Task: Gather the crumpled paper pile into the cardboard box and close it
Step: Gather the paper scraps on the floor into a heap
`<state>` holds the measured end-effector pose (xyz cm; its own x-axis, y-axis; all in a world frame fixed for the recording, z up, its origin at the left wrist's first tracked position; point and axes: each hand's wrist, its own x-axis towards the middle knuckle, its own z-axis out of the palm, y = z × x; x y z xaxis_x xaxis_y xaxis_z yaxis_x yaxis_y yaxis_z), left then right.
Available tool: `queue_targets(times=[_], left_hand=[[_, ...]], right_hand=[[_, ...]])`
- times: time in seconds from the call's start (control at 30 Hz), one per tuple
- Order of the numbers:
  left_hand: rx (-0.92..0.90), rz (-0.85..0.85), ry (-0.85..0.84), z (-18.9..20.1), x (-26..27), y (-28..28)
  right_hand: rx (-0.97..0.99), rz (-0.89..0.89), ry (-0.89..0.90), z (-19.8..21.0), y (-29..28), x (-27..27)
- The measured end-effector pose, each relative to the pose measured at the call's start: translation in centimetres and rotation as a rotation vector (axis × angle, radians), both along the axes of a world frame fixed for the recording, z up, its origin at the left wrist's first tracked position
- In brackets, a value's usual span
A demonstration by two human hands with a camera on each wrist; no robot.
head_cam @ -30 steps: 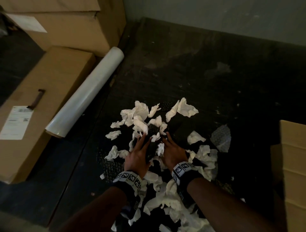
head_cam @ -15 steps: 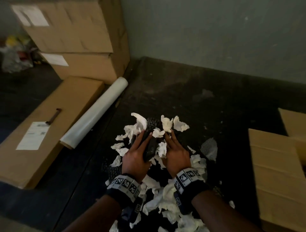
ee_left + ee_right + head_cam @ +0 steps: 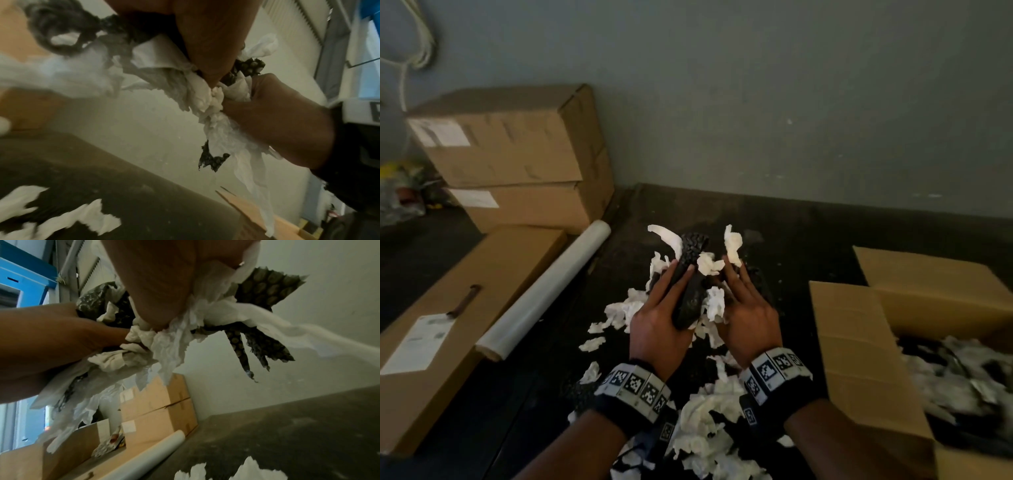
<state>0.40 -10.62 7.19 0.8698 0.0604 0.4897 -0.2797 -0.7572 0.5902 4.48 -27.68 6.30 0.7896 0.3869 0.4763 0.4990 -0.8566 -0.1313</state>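
Task midway: left hand and right hand, pressed together, clamp a wad of crumpled paper and dark wrap above the floor pile; cardboard box, right, partly filled, flaps open

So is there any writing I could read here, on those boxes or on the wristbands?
No text can be read.
Label on the flat box: printed lines, too blurred to read.
Label on the top stacked box: too blurred.
Label on the lower stacked box: too blurred.
Bands on the left wrist and right wrist: black-and-white square code patterns, no letters.
Open cardboard box: no print shows.
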Motion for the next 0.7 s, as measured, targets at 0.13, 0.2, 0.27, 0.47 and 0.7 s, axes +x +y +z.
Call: queue_targets(times=[0.13,0.2,0.27,0.47,0.7], left_hand=[[0.043,-0.059,-0.036,2.2,0.6,-4.5],[0.056,-0.088,-0.049,3.2,0.9,-7.2],[0.064,-0.127,-0.062,4.1,1.3,-10.4],[0.08,-0.251,-0.082,6.0,2.5,-21.6],[0.115,-0.367,-0.008,6.1,2.8,-35.7]], right_hand=[[0.021,-0.059,-0.056,2.1,-4.8,-0.6],[0.053,-0.08,-0.083,3.0,-7.7,-0.9],[0.076,-0.099,-0.095,4.0,-10.9,-1.3],[0.088,-0.222,-0.017,6.5,-22.3,-2.6],[0.06,-0.363,0.056,7.1,-36.0,-4.7]])
